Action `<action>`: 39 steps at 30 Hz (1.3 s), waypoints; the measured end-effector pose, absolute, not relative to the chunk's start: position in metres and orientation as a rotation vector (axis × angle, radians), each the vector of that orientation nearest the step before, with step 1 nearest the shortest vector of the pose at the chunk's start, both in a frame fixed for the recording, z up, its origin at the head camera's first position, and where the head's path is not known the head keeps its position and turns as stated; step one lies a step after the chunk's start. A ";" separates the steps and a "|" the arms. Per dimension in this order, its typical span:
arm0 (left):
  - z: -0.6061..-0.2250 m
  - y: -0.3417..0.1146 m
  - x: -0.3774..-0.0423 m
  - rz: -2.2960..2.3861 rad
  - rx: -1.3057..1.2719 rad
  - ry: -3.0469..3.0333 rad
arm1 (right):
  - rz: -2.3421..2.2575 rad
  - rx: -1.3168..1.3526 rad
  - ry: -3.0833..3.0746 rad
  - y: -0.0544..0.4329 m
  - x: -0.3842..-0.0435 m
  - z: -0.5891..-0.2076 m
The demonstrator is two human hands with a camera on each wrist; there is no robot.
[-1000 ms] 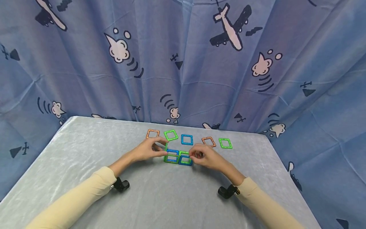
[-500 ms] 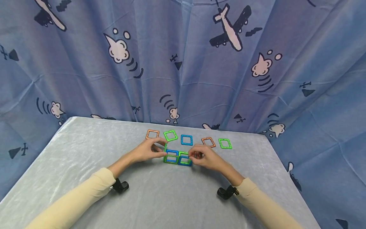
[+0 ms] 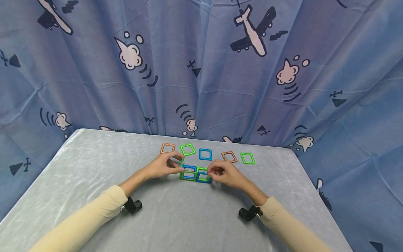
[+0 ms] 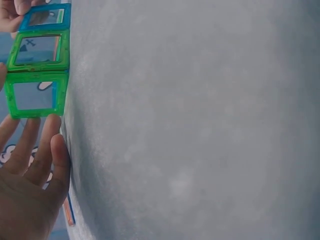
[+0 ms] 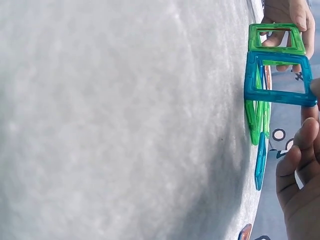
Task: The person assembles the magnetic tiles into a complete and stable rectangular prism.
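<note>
Square magnetic tiles form a low box in the head view. A green tile (image 3: pixel 189 179) and a blue tile (image 3: pixel 203 181) stand side by side as its front, with blue and green frames behind them. My left hand (image 3: pixel 162 165) spans the upright green end tile (image 3: pixel 182 163) between thumb and fingers; the left wrist view has fingertips right at that tile's edge. At the other end, my right hand (image 3: pixel 229 172) pinches the front blue tile's upper corner between thumb and finger. The right wrist view shows this blue tile (image 5: pixel 280 96) upright, its corner partly covered by fingers.
Behind the box lie several flat tiles: orange (image 3: pixel 162 147), green (image 3: pixel 188 154), blue (image 3: pixel 205 159), orange (image 3: pixel 234 156) and green (image 3: pixel 248 162). A pale cloth covers the table (image 3: pixel 176 217). A blue printed curtain (image 3: pixel 220 70) hangs beyond its back edge.
Both hands keep almost the same place on the tile box. The whole head view shifts very slightly; no tile has been let go or added.
</note>
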State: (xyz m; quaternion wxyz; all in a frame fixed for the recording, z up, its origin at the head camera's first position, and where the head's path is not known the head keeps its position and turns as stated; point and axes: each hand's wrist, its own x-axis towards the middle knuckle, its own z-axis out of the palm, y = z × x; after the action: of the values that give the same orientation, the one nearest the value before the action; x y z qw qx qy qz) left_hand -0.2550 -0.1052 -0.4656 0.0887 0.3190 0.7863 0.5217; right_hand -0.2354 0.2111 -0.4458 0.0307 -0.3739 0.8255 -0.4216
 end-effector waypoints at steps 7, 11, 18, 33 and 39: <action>-0.467 -0.105 -0.255 1.560 0.942 2.331 | -1.340 -1.104 2.519 0.213 -0.235 -0.447; -0.465 -0.105 -0.254 1.551 0.933 2.334 | -1.365 -1.108 2.487 0.216 -0.236 -0.448; -0.463 -0.105 -0.253 1.542 0.918 2.343 | -1.458 -1.011 2.467 0.231 -0.237 -0.444; -0.461 -0.105 -0.254 1.571 0.896 2.340 | -1.404 -0.808 2.462 0.253 -0.249 -0.454; -0.462 -0.104 -0.253 1.579 0.903 2.328 | -1.229 -0.797 2.489 0.239 -0.256 -0.459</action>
State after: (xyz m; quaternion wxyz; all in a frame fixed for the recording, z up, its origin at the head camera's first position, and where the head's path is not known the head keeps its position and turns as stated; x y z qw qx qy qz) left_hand -0.2531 -0.1043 -0.4623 0.0934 0.3044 0.7845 0.5321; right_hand -0.2560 0.2389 -0.4586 0.1267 -0.2738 0.8549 -0.4221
